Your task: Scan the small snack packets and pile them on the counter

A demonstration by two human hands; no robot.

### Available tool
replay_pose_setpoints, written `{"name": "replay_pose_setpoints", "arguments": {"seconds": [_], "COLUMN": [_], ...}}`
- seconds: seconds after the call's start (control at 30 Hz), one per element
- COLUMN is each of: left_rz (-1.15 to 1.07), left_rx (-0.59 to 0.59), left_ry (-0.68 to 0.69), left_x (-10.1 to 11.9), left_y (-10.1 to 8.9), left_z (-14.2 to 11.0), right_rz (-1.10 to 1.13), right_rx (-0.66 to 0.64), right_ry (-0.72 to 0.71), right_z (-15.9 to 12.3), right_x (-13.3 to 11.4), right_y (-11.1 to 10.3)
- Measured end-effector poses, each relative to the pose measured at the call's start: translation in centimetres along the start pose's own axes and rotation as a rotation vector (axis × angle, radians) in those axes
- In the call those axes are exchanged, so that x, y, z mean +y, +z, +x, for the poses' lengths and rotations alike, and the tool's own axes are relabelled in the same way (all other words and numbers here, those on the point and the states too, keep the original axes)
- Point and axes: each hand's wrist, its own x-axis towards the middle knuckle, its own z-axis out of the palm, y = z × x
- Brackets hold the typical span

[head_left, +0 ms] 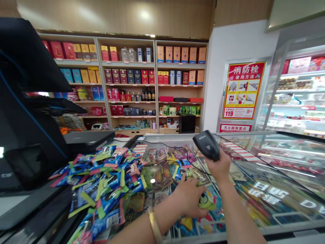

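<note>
My right hand [219,166] grips a black handheld barcode scanner [207,145], its head tilted up and to the left above the glass top. A thin black cable [188,154] trails from it toward the back left. My left hand [189,196], with a gold bangle [154,226] at the wrist, is palm down over the glass, fingers curved around a small green snack packet [207,200]. Part of that packet is hidden by the hand. Just beyond the fingers lies a blue and yellow snack packet [179,172]. To the left spreads a heap of small snack packets [109,183] in blue, green and pink.
A glass-topped freezer [254,162] holds packaged goods beneath its lids. At the left stands a black checkout terminal [25,112]. Behind are shelves [129,64] of boxes and bottles. A red fire-hydrant notice [243,89] and a lit display fridge [301,88] are at the right.
</note>
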Motion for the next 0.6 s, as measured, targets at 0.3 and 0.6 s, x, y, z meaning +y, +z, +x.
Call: {"name": "replay_pose_setpoints", "arguments": {"seconds": [0.3,0.6], "left_rz": [-0.263,-1.654], "left_rx": [0.097,0.683], "left_ry": [-0.028,-0.378], "left_x": [-4.3,-7.0], "left_y": [-3.1,-6.7], "left_z": [-7.3,-11.1], "right_rz": [-0.007,0.028], "right_rx": [-0.137,-0.179], "right_ry": [-0.196,-0.316], "right_z": [-1.1,-2.1], "right_x": [-1.2,-2.1], "right_y": [1.5,2.1]}}
